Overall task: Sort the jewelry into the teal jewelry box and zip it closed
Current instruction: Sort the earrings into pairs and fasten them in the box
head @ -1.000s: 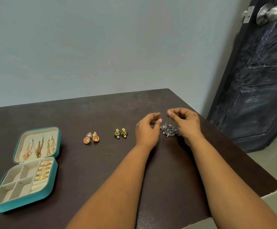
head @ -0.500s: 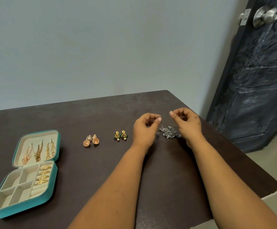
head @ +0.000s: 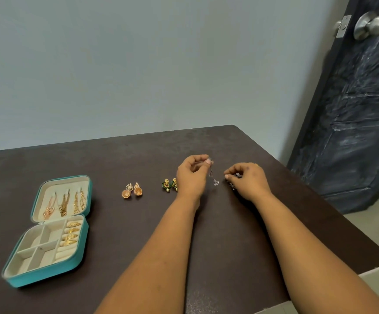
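A silver earring (head: 213, 175) is pinched by the left hand (head: 191, 175) and hangs above the tabletop (head: 229, 234); its mate (head: 235, 180) is gripped by the right hand (head: 248, 180). The teal jewelry box (head: 48, 230) lies open far left.

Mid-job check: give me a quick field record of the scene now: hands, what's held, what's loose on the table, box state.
left hand: pinches one silver earring, lifted so it dangles
right hand: pinches the other silver earring, low near the table
loose on table: orange earring pair; green earring pair, beside the left hand
teal jewelry box: open, unzipped, at far left
box lid: hanging gold pieces
box base: gold rings in the roll; divided compartments look empty
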